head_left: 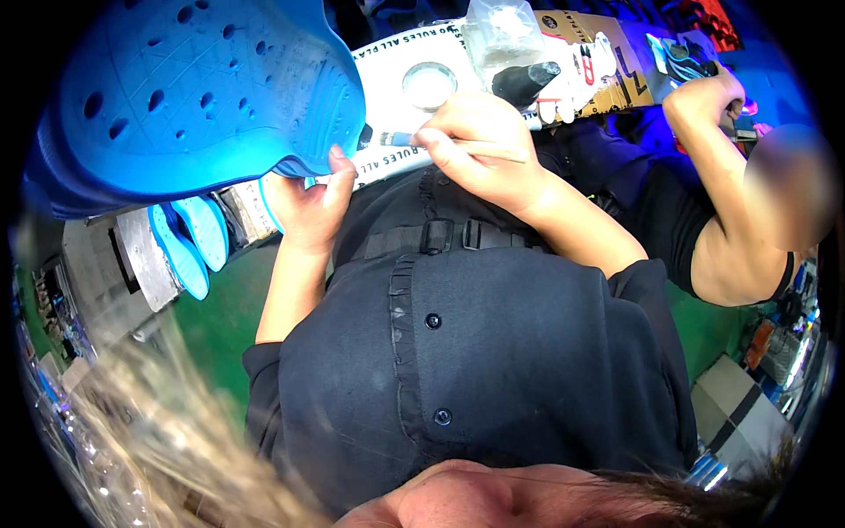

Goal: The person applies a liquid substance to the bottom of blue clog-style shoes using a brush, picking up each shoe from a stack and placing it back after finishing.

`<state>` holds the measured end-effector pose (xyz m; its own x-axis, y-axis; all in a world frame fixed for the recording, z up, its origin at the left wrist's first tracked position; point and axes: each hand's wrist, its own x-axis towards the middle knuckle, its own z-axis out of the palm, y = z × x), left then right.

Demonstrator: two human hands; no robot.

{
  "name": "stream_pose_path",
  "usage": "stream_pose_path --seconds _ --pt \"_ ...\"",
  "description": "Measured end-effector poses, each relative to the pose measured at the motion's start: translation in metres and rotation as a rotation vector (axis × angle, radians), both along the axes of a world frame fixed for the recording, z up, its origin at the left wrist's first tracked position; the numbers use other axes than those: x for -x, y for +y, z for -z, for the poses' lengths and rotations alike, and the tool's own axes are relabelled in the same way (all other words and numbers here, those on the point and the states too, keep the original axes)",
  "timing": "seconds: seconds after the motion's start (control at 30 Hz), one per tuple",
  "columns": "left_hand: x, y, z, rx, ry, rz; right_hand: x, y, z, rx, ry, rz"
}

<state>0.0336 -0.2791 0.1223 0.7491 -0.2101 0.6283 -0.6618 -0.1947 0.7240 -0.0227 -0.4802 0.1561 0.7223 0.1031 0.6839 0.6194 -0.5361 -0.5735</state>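
My left hand point(310, 204) grips the lower edge of a big blue shoe sole point(202, 97) with round holes, held up close at the upper left. My right hand point(480, 145) is closed on a thin brush point(396, 139) whose dark tip points left, almost touching the sole's edge. Both forearms come up past my dark buttoned top.
A white sheet point(392, 75) covers the bench ahead, with a round open tin point(429, 85), a clear plastic bag point(502, 35) and a black shoe form point(525, 81). More blue soles point(189, 238) stand on the left. Another person's arm point(713, 167) works at the right.
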Motion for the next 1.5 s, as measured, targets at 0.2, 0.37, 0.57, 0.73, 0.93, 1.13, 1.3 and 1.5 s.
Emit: stream_pose_path --seconds 0.2,0.37,0.57,0.73,0.93,1.13,1.3,1.5 --pt "-0.009 0.004 -0.037 0.144 0.309 0.090 0.009 -0.030 0.006 -0.331 0.118 0.148" --pt "-0.002 0.014 -0.104 0.399 0.568 0.357 0.017 -0.047 0.018 -0.731 0.344 0.238" --pt "-0.030 -0.078 -0.167 0.135 0.847 0.842 0.043 -0.066 0.033 -0.820 0.415 0.286" --pt "-0.129 -0.179 -0.222 0.562 1.010 0.887 0.045 -0.060 0.026 -0.914 0.478 0.206" --pt "-0.105 -0.167 -0.200 0.324 0.894 1.016 0.050 -0.077 0.039 -0.961 0.488 0.241" --pt "-0.089 -0.027 -0.061 0.000 0.920 0.428 0.039 -0.077 0.050 -1.010 0.503 0.174" --pt "-0.034 0.103 0.025 -1.091 0.605 -0.524 0.028 -0.070 0.061 -1.004 0.549 0.139" --pt "-0.010 0.149 0.097 -0.165 1.113 -0.337 0.015 -0.058 0.067 -0.885 0.607 0.110"
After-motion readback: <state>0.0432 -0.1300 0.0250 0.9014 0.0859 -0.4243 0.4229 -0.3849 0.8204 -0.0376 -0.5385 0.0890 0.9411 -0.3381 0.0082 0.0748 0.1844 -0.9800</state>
